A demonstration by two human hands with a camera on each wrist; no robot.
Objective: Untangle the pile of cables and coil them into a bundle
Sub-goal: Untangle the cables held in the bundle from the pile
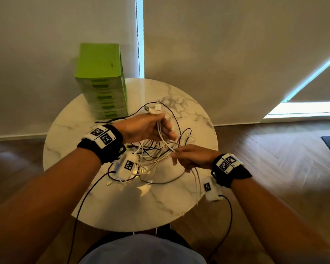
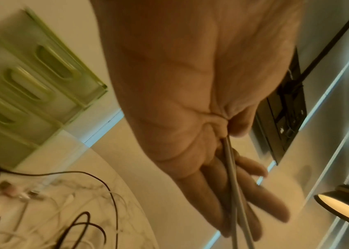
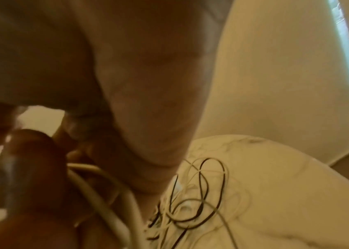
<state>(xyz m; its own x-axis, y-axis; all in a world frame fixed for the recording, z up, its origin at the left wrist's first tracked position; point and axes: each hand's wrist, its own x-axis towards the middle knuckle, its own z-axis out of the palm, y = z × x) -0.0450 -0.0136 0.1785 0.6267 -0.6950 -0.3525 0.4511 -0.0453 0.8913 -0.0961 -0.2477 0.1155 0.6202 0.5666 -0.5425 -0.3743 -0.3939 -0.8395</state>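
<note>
A tangle of white and black cables lies on the round marble table. My left hand is raised above the far side of the pile. Its thumb pinches two white cables against the palm, and their USB plug ends stick up past the thumb. In the left wrist view those cables run down across the straight fingers. My right hand is at the pile's right edge, with its fingers curled round white cable strands. The rest of the tangle lies loose below it.
A green set of small drawers stands at the table's far left edge, against the wall. Thin black leads hang from both wrist cameras to below the table. Wooden floor surrounds the table. A lit lamp shows at the right of the left wrist view.
</note>
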